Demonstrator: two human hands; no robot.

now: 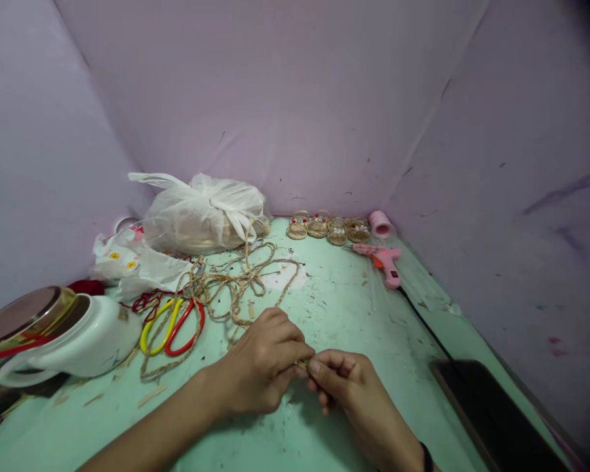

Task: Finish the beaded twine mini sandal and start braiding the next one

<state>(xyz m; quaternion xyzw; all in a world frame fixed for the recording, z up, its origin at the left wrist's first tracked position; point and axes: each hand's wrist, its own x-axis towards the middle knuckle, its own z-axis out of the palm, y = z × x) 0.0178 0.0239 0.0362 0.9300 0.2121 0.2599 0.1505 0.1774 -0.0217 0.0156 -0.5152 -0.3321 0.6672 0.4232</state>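
Observation:
My left hand [268, 360] and my right hand [347, 387] meet over the near middle of the table. Between their fingertips they pinch a small piece of braided straw cord [302, 364]; most of it is hidden by the fingers. A long loose braided cord [236, 288] lies in loops just beyond my left hand, and one strand runs down behind its knuckles. Left of the loops rest scissors [174, 328] with one yellow and one red handle, partly crossed by the cord.
A tied white plastic bag [209, 213] stands at the back. Several woven straw pieces with beads [318, 226] line the wall beside a pink spool [381, 225]. A pink glue gun [383, 259], a dark phone [496, 413] and a tipped white cup [96, 337] lie around.

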